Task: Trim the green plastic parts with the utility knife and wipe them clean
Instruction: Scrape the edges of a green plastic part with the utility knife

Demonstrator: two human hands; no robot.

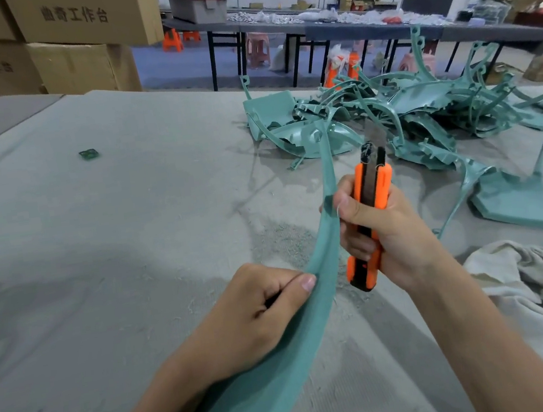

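Observation:
A long curved green plastic part (327, 233) rises from the bottom of the view up past the middle. My left hand (260, 314) grips it low down, thumb pressed on its edge. My right hand (380, 229) holds an orange and black utility knife (371, 199) upright just right of the part, its blade (374, 131) extended and pointing away from me. The fingers of that hand touch the part's right edge. A heap of more green plastic parts (423, 109) lies on the table beyond the knife.
The grey cloth-covered table (113, 244) carries green shavings near my hands. A crumpled off-white rag (532, 285) lies at the right. A small green scrap (89, 154) sits far left. Cardboard boxes (69, 42) stand behind; long tables and stools fill the background.

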